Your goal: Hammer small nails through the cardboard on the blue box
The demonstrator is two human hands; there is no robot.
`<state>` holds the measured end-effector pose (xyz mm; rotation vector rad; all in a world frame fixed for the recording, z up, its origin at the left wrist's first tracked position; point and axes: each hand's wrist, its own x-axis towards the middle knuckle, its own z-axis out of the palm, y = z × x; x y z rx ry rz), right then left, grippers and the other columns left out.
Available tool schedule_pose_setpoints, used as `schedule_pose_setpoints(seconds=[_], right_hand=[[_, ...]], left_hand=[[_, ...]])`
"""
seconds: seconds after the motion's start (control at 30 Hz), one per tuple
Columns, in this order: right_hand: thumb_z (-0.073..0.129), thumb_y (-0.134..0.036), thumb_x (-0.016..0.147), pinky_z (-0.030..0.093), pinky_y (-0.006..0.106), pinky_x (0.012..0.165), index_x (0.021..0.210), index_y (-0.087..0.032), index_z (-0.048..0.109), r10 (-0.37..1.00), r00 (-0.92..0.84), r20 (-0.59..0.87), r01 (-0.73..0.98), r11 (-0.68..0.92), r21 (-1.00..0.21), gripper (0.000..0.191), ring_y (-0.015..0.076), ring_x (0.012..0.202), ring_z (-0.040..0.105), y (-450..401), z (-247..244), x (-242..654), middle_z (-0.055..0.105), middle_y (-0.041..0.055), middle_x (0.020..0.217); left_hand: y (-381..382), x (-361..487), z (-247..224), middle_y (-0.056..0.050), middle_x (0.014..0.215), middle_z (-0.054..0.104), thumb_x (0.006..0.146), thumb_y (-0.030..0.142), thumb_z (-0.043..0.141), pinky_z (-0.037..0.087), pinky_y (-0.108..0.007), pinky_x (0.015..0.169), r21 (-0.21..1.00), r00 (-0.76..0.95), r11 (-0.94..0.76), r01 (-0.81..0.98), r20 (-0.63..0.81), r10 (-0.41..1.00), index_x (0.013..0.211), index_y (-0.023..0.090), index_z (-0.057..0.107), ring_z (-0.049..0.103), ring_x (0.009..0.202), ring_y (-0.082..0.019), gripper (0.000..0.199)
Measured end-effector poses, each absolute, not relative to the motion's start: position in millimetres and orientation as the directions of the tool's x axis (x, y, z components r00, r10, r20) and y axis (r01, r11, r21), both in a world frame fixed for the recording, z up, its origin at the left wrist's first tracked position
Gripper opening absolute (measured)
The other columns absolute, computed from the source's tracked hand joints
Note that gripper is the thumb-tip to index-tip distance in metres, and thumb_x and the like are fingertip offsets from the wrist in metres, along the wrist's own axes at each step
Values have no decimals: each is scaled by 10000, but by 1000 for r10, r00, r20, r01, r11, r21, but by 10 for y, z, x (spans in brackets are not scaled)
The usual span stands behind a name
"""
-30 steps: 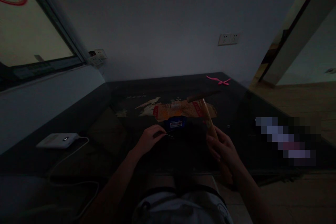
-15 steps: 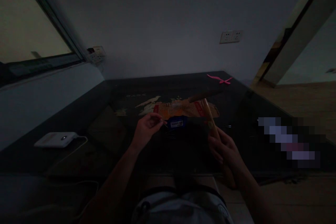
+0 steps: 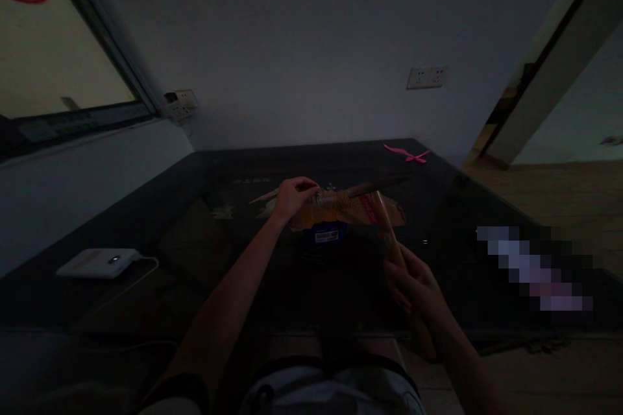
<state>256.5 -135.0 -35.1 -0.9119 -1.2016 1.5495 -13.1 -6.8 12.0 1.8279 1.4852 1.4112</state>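
Note:
My right hand [image 3: 411, 275] is wrapped round a long wooden stick [image 3: 389, 233], held slanting over the table's front half. My left hand [image 3: 294, 198] reaches over the left part of a flattened brown and orange package [image 3: 341, 207]. Its fingers are pinched together; anything between them is too small and dark to name. Directly in front of the package lies a blue packet [image 3: 327, 233] with a white label. A dark, knife-like object [image 3: 379, 186] rests across the package's back right edge.
On the dark table [image 3: 233, 155], a white power bank [image 3: 100, 262] with a cable lies at left and a pink ribbon [image 3: 409, 154] at back right. A blurred-out item [image 3: 530, 266] lies at right. A wall stands behind.
My left hand has moved forward and slightly right, from beside the blue packet to over the package. My right hand still holds the stick in nearly the same place.

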Motion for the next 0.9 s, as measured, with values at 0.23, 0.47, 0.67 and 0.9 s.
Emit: schedule_pose_setpoints(seconds=[0.23, 0.47, 0.67, 0.9], right_hand=[[628, -361, 771, 230, 122, 284, 1275, -212, 467, 967, -249, -53, -187, -102, -977, 550, 17, 308, 265, -1349, -362, 2548, 366, -109, 464], [626, -357, 779, 239, 119, 285, 1286, -224, 454, 964, -259, -55, -191, -107, -976, 551, 11, 314, 273, -1348, -406, 2570, 379, -107, 484], [613, -359, 785, 220, 126, 283, 1274, -198, 451, 967, -255, -13, -185, -62, -981, 540, 6, 312, 264, -1323, -380, 2542, 390, -102, 518], [597, -353, 786, 289, 147, 306, 1279, -188, 460, 969, -248, 12, -7, 10, -1000, 537, 43, 352, 345, -1180, 18, 2475, 393, -95, 507]], left_hand=[[-78, -109, 94, -33, 753, 672, 689, 272, 648, 512, -282, 716, 765, -1, -403, 503, 467, 884, 748, 146, 655, 631, 721, -150, 139], [-76, -121, 25, -38, 748, 661, 689, 257, 649, 517, -278, 696, 784, 25, -399, 476, 441, 897, 754, 140, 641, 632, 699, -146, 134], [-90, -125, 14, -38, 759, 659, 692, 235, 647, 519, -282, 713, 787, 35, -397, 472, 433, 901, 758, 142, 637, 632, 716, -143, 115], [-134, -102, 31, -36, 765, 661, 682, 180, 641, 514, -272, 723, 771, 67, -396, 498, 422, 904, 745, 140, 625, 630, 735, -141, 77]])
